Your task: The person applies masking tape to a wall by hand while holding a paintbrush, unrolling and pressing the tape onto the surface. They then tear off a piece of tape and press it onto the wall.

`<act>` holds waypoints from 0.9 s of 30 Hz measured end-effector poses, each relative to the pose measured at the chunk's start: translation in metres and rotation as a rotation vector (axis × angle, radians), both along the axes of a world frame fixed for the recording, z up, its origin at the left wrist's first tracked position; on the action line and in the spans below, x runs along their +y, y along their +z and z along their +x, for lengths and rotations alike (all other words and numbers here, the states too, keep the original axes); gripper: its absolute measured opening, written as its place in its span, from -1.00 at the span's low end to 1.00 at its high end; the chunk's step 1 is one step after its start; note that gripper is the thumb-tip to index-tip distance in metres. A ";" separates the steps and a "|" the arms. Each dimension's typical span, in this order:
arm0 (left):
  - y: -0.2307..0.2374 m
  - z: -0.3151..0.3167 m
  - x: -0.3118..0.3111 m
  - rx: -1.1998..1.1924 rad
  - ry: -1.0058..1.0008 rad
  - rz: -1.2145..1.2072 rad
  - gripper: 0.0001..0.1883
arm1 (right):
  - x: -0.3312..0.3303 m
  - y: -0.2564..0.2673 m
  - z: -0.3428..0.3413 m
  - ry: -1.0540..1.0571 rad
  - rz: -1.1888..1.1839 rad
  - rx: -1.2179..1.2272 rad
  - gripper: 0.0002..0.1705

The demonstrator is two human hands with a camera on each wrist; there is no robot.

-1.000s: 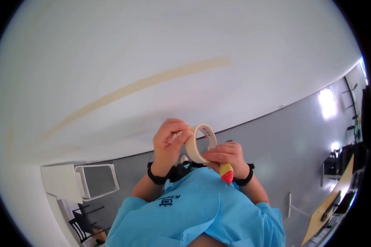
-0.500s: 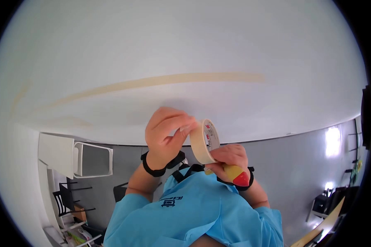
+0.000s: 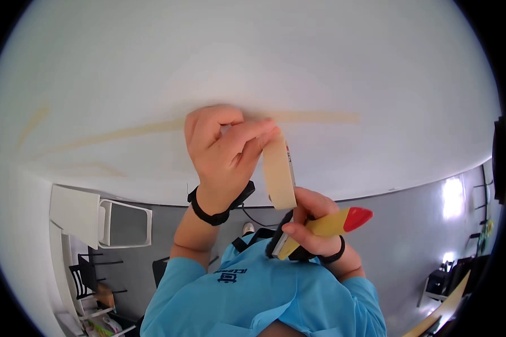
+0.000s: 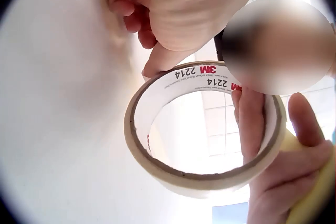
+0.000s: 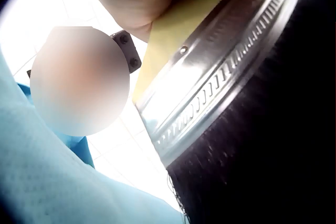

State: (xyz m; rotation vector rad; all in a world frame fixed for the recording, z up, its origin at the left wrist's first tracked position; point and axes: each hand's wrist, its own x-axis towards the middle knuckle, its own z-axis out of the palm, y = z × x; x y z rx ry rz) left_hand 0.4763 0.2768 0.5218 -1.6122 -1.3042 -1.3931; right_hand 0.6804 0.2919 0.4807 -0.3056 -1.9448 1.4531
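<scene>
- The roll of tape [image 3: 278, 177] is up in front of the white wall [image 3: 264, 56], between the two hands. I can't tell if it touches the wall.
- The left hand [image 3: 225, 143] is up high, with its back to the head camera. Its thumb and pointing finger pinch the top edge of the roll, with no gap between the tips. The other fingers bend in.
- The right hand [image 3: 315, 219] is lower, by the bottom of the roll. It is curled closed, with a finger poked inside the ring, and it grips a brush [image 3: 334, 223] too.
- The brush has a yellow handle with a red tip, a shiny metal band [image 5: 205, 77] and dark bristles [image 5: 252, 145]. It leans, red end up.
- Both arms reach forward from a blue shirt [image 3: 258, 292].
- A long strip of tape [image 3: 320, 117] is on the wall, partly behind the left hand.
</scene>
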 end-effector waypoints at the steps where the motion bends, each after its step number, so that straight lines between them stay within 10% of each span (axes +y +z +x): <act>1: 0.000 0.001 0.002 0.000 -0.004 0.000 -0.70 | 0.002 -0.002 0.000 0.004 -0.093 0.017 -0.41; 27: -0.007 0.002 0.010 -0.035 0.087 0.031 -0.76 | 0.004 -0.010 -0.010 0.024 -0.297 0.107 -0.45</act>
